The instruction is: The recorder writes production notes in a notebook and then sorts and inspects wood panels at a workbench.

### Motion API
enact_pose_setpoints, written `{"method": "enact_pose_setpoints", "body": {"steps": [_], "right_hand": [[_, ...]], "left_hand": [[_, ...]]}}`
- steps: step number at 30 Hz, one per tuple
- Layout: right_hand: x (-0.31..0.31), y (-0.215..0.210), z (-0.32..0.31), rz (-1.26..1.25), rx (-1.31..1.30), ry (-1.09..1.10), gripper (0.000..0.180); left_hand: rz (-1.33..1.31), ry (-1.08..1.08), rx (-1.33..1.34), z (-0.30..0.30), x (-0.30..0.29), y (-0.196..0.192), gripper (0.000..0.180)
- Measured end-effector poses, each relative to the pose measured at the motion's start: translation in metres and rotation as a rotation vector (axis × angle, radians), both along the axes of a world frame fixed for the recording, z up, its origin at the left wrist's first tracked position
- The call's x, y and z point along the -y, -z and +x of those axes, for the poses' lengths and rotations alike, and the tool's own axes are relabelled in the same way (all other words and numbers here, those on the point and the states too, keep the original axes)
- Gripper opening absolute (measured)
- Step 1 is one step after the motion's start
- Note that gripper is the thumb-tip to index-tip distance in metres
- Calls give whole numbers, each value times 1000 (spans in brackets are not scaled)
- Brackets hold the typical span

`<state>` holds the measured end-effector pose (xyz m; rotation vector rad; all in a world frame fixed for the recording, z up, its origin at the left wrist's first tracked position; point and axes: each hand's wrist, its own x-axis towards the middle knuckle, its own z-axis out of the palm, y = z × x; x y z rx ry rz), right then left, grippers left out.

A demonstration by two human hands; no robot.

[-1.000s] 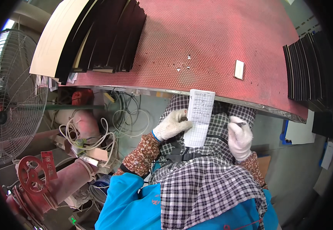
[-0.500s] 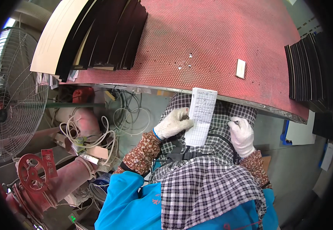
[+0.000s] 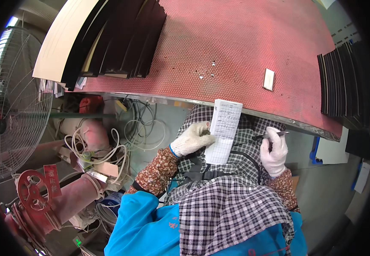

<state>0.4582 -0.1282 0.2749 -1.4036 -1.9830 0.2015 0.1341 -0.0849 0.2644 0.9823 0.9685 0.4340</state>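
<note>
A narrow white notepad (image 3: 222, 132) with a printed grid and handwriting on its upper half is held over my lap, its top overlapping the table's front edge. My left hand (image 3: 193, 138), in a white knit glove, grips the pad by its left edge, thumb across the page. To the right of the pad, my gloved right hand (image 3: 274, 150) is closed round a dark pen (image 3: 284, 133). The pen lies sideways between the fingers, well apart from the paper.
The red textured table (image 3: 236, 42) bears stacks of black and tan boards (image 3: 121, 42), more dark boards (image 3: 342, 83), and a small white block (image 3: 268, 79). At left stand a caged fan (image 3: 12, 102) and a red pipe with a valve wheel (image 3: 33, 190); hoses (image 3: 104, 155) lie beside them.
My right hand has turned and shifted slightly right, and the pen now shows sideways between its fingers. The left hand still holds the notepad in nearly the same place.
</note>
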Motion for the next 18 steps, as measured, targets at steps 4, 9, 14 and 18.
{"method": "enact_pose_setpoints", "body": {"steps": [4, 9, 14, 18], "right_hand": [[-15, -3, -9, 47, -140, 83, 56], [-59, -19, -23, 116, -156, 80, 53], [-100, -35, -33, 139, -101, -1, 43], [-117, -38, -40, 68, -88, -38, 39]], "left_hand": [[17, -33, 10, 1, 3, 5, 37], [3, -29, 4, -3, 2, -10, 37], [2, -92, -44, -6, -8, -46, 41], [35, -128, -49, -4, -20, -66, 50]]}}
